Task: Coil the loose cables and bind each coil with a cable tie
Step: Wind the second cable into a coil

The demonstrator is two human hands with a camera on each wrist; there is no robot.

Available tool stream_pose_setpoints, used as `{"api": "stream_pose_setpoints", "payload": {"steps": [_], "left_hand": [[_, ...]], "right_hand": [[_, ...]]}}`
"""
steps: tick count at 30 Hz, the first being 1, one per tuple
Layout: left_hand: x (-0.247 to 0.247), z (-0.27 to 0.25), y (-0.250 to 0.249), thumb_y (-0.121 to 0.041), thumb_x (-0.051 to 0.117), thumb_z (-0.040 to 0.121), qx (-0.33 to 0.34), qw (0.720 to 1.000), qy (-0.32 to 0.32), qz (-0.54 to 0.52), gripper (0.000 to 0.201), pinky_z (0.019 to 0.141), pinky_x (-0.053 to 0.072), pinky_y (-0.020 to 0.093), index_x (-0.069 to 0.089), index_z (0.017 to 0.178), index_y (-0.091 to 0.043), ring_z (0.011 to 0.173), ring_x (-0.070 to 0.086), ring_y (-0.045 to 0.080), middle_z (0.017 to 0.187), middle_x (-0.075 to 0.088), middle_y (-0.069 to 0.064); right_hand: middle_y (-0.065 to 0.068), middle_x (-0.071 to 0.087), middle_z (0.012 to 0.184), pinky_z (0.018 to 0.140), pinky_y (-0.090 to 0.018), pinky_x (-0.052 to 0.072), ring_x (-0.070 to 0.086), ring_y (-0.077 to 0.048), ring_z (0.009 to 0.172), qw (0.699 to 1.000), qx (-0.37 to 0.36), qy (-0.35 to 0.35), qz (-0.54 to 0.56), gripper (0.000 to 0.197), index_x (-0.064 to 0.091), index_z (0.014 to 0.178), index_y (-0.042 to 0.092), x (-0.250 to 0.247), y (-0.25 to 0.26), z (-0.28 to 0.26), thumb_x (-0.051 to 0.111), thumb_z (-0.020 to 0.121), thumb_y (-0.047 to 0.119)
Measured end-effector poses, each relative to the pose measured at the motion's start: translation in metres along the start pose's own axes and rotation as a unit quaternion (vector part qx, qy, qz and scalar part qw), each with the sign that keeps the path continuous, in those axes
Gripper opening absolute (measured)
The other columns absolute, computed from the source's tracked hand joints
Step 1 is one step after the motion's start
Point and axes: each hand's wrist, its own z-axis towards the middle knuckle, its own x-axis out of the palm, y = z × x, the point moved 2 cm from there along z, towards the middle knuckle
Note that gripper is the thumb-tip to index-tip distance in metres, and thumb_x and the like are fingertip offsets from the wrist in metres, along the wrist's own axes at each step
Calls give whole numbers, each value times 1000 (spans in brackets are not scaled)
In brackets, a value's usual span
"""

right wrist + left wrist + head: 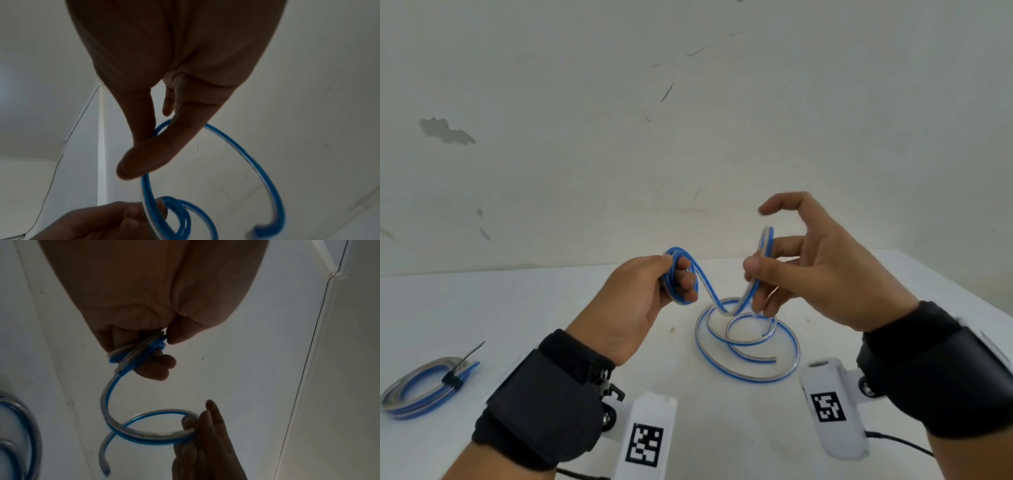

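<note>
The left hand (650, 294) grips a small coil (677, 277) of the blue cable (748, 339); the right hand (822, 270) pinches the next loop above the bench (688, 394). The cable looks light, springy and slick, so best held right at the coil's crossing.

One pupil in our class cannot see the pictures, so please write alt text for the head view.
A person's left hand grips a small coil of blue cable while the right hand pinches the next loop; the rest lies looped on a white table. A tied coil lies far left.
</note>
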Motion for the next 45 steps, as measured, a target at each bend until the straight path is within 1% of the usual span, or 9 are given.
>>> {"api": "stream_pose_setpoints", "payload": {"steps": [4,12,17,19,24,30,34,40,45], "left_hand": [[5,-2,4,-7,30,96,8,999,34,35,31,68,53,29,58,87,4,57,60,15,65,61,9],[27,-14,8,-14,31,96,-25,990,135,14,36,61,42,26,61,80,-3,49,46,15,53,48,2],[25,-13,8,-24,32,96,-58,991,124,1,38,71,42,29,58,75,-5,39,29,9,48,31,-5],[24,-12,8,-28,33,96,-67,991,118,9,40,72,41,30,57,72,-7,38,25,8,47,28,-6],[26,-14,9,-47,33,94,-81,987,125,52,51,69,48,26,55,68,-8,37,20,10,46,21,-6],[30,-18,6,-47,44,85,-53,987,127,89,44,71,49,28,54,64,-10,37,20,9,43,24,-9],[28,-19,-1,-50,47,79,-44,988,121,87,43,66,47,25,53,60,-11,37,18,9,42,22,-10],[24,-16,-5,-38,47,85,-60,990,123,26,37,68,45,25,53,63,-9,35,18,7,43,21,-9],[2,-6,-9,-26,38,89,-65,994,52,-77,33,61,49,24,50,63,-9,32,21,8,46,21,-5]], "right_hand": [[-9,76,88,66,-31,55,71,-24,71,998,15,58,-33,21,56,107,7,9,-4,-1,47,94,-6],[2,76,69,51,-16,46,59,-2,49,991,-33,-28,-128,12,74,89,19,10,-1,0,75,77,21],[5,38,51,47,-18,29,32,-9,47,966,-65,-61,-243,24,73,72,27,3,-3,1,74,67,50],[10,45,57,51,-14,33,41,-7,53,956,-55,-53,-284,32,71,72,29,4,-4,1,66,65,60],[-3,63,62,51,-17,40,49,-6,48,955,-39,-19,-294,44,64,73,14,5,-5,3,55,78,57],[10,37,43,42,-16,30,32,-7,40,956,-32,-58,-285,49,56,72,11,-1,-1,4,49,74,59],[0,37,51,43,-22,30,30,-9,42,951,-55,-142,-270,50,52,66,9,-20,4,2,52,74,58],[5,33,47,52,-29,35,32,-15,47,947,-56,-203,-243,47,54,63,12,-34,7,1,58,71,58],[-3,50,52,57,-34,39,41,-22,50,962,4,-155,-223,23,54,78,20,-50,-5,0,65,83,39]]}}
